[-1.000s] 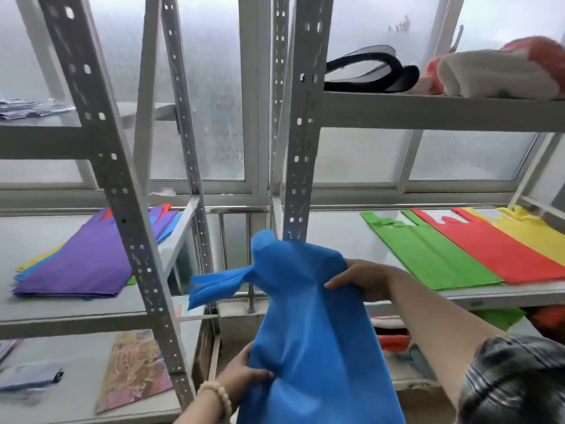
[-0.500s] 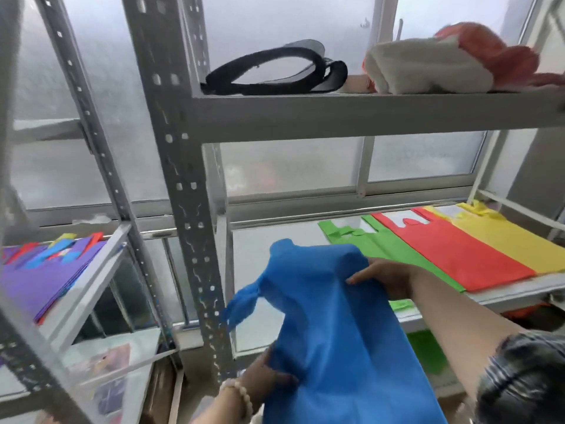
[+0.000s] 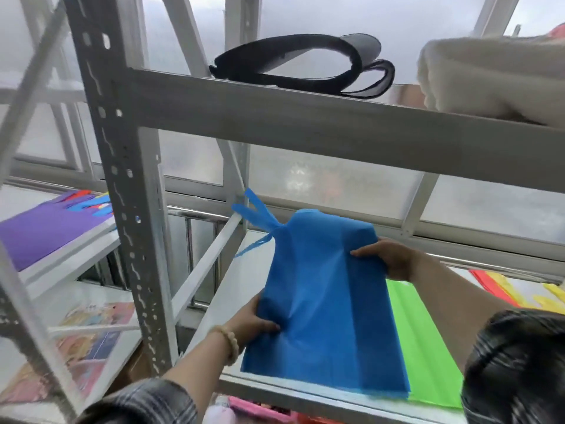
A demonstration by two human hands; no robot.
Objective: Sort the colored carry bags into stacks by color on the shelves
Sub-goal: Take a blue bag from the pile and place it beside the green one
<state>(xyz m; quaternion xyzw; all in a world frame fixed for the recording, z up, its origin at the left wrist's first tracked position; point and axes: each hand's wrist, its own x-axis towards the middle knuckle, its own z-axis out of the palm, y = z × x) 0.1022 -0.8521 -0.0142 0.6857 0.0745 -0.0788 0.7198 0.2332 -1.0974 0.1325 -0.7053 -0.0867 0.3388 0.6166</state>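
A blue carry bag [image 3: 327, 304] hangs over the right-hand shelf [image 3: 226, 289], its lower edge near the shelf's front lip and its handles pointing to the back left. My left hand [image 3: 253, 322] pinches its left edge. My right hand [image 3: 388, 258] grips its upper right edge. A green bag [image 3: 425, 347] lies flat on the shelf just right of the blue one, partly under it. Red [image 3: 489, 286] and yellow bags [image 3: 547, 296] lie further right, mostly hidden by my right arm. On the left shelf sits a mixed pile with a purple bag [image 3: 49, 231] on top.
A perforated grey upright [image 3: 122, 191] stands between the two shelf units. The upper shelf beam [image 3: 336, 130] carries a black strap [image 3: 305, 65] and a cream bundle [image 3: 495, 78]. A printed sheet [image 3: 91, 341] lies on the lower left shelf. Frosted windows stand behind.
Both hands have carried the blue bag forward and down over the right shelf, left of the green bag. The view has swung right and closer to the shelf.
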